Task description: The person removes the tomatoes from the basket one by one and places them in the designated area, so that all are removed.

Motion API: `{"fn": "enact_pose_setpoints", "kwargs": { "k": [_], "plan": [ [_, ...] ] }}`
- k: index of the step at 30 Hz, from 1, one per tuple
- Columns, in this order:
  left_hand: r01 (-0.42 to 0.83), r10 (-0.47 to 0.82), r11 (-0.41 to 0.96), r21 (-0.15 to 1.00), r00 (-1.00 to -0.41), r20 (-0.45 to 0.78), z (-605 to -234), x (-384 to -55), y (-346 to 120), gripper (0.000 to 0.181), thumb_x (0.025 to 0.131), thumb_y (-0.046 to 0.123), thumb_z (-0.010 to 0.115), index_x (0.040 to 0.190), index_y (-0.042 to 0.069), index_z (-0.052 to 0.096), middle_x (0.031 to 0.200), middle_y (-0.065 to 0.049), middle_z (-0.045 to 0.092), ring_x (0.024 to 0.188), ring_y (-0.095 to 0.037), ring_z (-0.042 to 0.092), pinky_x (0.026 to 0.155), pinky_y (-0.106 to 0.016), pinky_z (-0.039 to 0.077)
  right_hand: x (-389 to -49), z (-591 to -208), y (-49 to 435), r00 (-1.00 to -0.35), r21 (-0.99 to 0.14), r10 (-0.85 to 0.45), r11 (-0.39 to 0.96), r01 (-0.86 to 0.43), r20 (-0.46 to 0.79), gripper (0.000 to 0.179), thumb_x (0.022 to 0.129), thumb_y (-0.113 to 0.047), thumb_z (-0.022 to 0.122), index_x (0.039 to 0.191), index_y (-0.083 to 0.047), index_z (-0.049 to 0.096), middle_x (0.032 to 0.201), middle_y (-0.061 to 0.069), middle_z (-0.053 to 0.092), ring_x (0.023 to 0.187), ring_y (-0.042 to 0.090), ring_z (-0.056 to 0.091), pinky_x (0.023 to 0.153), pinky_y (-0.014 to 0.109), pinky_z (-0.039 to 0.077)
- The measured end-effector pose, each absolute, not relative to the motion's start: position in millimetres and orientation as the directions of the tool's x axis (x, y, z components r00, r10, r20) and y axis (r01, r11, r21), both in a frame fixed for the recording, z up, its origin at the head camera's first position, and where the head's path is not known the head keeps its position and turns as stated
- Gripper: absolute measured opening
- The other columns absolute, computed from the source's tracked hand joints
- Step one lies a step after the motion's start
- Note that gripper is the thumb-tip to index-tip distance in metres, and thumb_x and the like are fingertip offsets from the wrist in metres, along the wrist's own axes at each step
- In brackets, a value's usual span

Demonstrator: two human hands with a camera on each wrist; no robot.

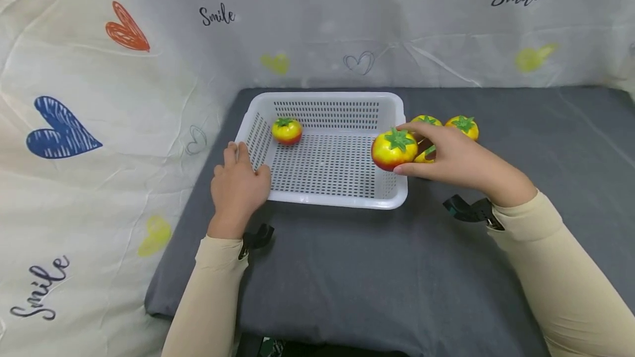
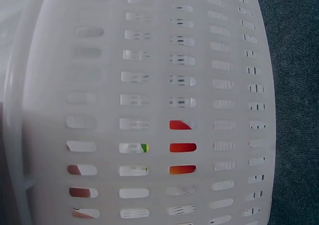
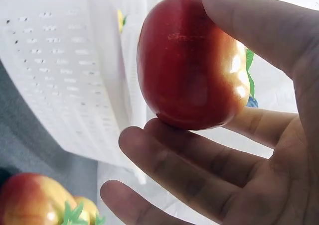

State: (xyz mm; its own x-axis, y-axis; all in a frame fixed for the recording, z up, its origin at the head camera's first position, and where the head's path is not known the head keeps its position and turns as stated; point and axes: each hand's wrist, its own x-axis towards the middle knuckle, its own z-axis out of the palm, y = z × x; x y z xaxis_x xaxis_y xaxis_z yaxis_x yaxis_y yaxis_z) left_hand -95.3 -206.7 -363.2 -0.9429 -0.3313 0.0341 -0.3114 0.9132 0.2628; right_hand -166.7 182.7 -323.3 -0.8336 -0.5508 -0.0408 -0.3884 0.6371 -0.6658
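My right hand (image 1: 448, 156) holds a yellow-and-red tomato (image 1: 394, 149) with a green leafy top above the right rim of the white plastic basket (image 1: 337, 201). In the right wrist view, the thumb and fingers pinch the tomato's red underside (image 3: 184, 65). Another tomato (image 1: 286, 131) sits inside the basket, towards its left end. My left hand (image 1: 240, 186) grips the basket's left rim near the front corner. Through the slots of the basket wall (image 2: 159, 88), the left wrist view shows bits of skin and red tomato.
Several more tomatoes (image 1: 463, 125) lie on the grey cloth (image 1: 347, 269) just right of the basket, partly behind my right hand. A pale curtain (image 1: 317, 26) with hearts and lettering borders the back and left of the table.
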Motion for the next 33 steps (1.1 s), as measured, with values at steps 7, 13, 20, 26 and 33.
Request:
{"fn": "enact_pose_setpoints", "kwargs": {
  "k": [7, 13, 20, 26, 33],
  "plan": [
    [-0.311, -0.333, 0.911, 0.270, -0.942, 0.041, -367.6, -94.2, -205.5, 0.074, 0.100, 0.035, 0.039, 0.163, -0.002, 0.029, 0.170, -0.023, 0.024, 0.103, -0.050, 0.048, 0.084, -0.060, 0.045, -160.4, -327.7, 195.1, -0.841, -0.670, -0.538, 0.645, -0.367, -0.058, 0.081, 0.085, -0.046, 0.087, 0.152, -0.016, 0.053, 0.124, 0.008, 0.068, 0.108, 0.025, 0.066, 0.094, 0.046, 0.057],
    [-0.312, -0.335, 0.912, 0.265, -0.941, 0.047, -369.4, -93.0, -206.6, 0.075, 0.100, 0.035, 0.040, 0.163, -0.003, 0.028, 0.169, -0.024, 0.024, 0.104, -0.052, 0.049, 0.085, -0.062, 0.045, -154.9, -330.6, 205.1, -0.854, -0.666, -0.516, 0.662, -0.344, -0.072, 0.085, 0.085, -0.046, 0.087, 0.156, -0.019, 0.049, 0.126, 0.008, 0.068, 0.108, 0.024, 0.067, 0.092, 0.044, 0.059],
    [-0.302, -0.329, 0.916, 0.263, -0.942, 0.062, -369.7, -92.3, -208.4, 0.075, 0.100, 0.035, 0.039, 0.163, -0.003, 0.029, 0.168, -0.024, 0.025, 0.103, -0.052, 0.049, 0.086, -0.063, 0.045, -151.2, -333.9, 217.3, -0.870, -0.626, -0.491, 0.694, -0.357, -0.049, 0.084, 0.084, -0.053, 0.084, 0.154, -0.019, 0.051, 0.122, 0.009, 0.070, 0.108, 0.027, 0.067, 0.087, 0.026, 0.055],
    [-0.296, -0.322, 0.920, 0.255, -0.945, 0.063, -368.5, -94.8, -209.3, 0.075, 0.099, 0.035, 0.037, 0.163, -0.004, 0.029, 0.168, -0.025, 0.025, 0.102, -0.053, 0.048, 0.085, -0.064, 0.045, -147.7, -337.6, 227.8, -0.889, -0.635, -0.452, 0.708, -0.310, -0.070, 0.084, 0.085, -0.053, 0.084, 0.152, -0.016, 0.051, 0.124, 0.014, 0.071, 0.110, 0.033, 0.069, 0.084, 0.023, 0.053],
    [-0.301, -0.328, 0.917, 0.262, -0.942, 0.067, -368.2, -95.3, -209.3, 0.074, 0.100, 0.035, 0.037, 0.163, -0.003, 0.029, 0.169, -0.025, 0.024, 0.100, -0.051, 0.047, 0.082, -0.061, 0.044, -148.0, -349.8, 239.2, -0.892, -0.652, -0.441, 0.705, -0.278, -0.098, 0.081, 0.085, -0.051, 0.085, 0.151, -0.017, 0.051, 0.124, 0.013, 0.072, 0.109, 0.031, 0.071, 0.088, 0.031, 0.059]
  ]
}}
